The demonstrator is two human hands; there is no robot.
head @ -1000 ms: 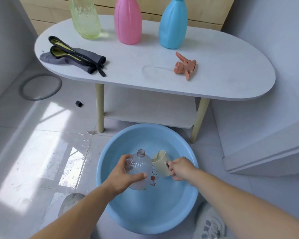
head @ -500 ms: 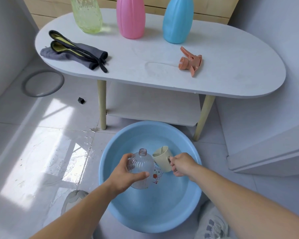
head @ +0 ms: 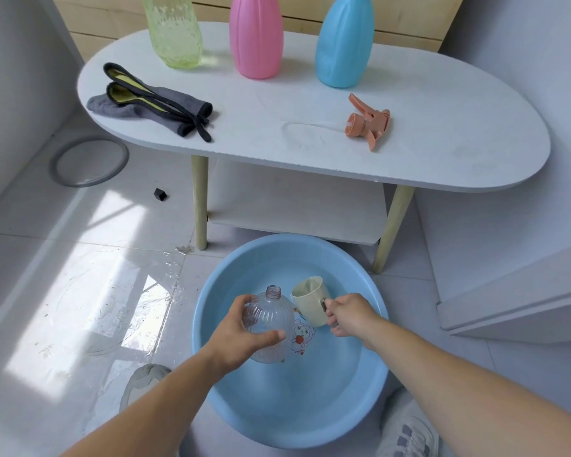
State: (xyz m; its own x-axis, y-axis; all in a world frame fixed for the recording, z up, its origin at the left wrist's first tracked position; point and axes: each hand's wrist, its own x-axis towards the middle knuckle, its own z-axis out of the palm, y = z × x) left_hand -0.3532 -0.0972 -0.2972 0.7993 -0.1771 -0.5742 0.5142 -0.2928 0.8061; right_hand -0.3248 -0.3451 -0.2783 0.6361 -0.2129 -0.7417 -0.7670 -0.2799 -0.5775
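Far left on the floor there's a grey ring (head: 88, 161) and a little black block (head: 160, 194), with sun glare on wet tiles. Up on the white tabletop (head: 442, 153): a grey cloth with black-yellow straps (head: 149, 102), then a yellow-green bottle (head: 175, 31), a pink bottle (head: 256, 37), a blue bottle (head: 343, 44) and an orange spray trigger (head: 368, 122) lying on its side.

Down in front, the left hand (head: 241, 338) is wrapped around a clear ribbed bottle (head: 271, 321), neck pointing up and uncapped, held over the blue basin (head: 211, 387). Just right of it, touching or nearly so, is a beige cup (head: 309, 300), tipped toward the bottle; the right hand (head: 350, 313) grips its handle. A sneaker (head: 409, 433) peeks in bottom right.
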